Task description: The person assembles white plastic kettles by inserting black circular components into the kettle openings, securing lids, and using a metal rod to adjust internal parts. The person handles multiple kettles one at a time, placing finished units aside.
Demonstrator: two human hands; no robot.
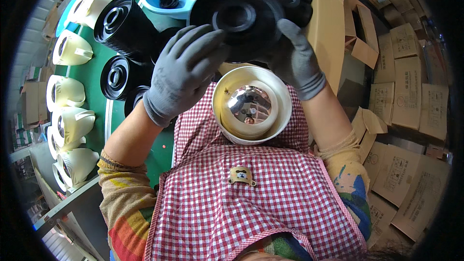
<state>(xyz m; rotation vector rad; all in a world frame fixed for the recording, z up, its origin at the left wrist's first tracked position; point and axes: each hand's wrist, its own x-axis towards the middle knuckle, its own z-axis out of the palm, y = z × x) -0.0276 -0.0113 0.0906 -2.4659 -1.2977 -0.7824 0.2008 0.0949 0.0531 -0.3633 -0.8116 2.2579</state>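
Note:
A large round black plastic disc (pixel 212 7) with a raised ring in its middle is held up, tilted, above my lap. My right hand (pixel 299 63), in a grey glove, grips its right edge, the thumb on the face and the other fingers hidden behind. At its lower left edge is my left hand (pixel 183 72), also gloved, with its fingers stretched out over the disc; whether they touch it I cannot tell. Below the disc, a cream-white round pot body (pixel 286 111) rests in my lap, open end up, with a shiny mirror-like dome (pixel 251 104) inside.
Stacks of black discs (pixel 115 77) stand on the green table (pixel 99 130) at the left. Several cream pots (pixel 67 92) line its left edge. A blue basin (pixel 157 5) at the back holds black rings. Cardboard boxes (pixel 406 77) are piled on the right.

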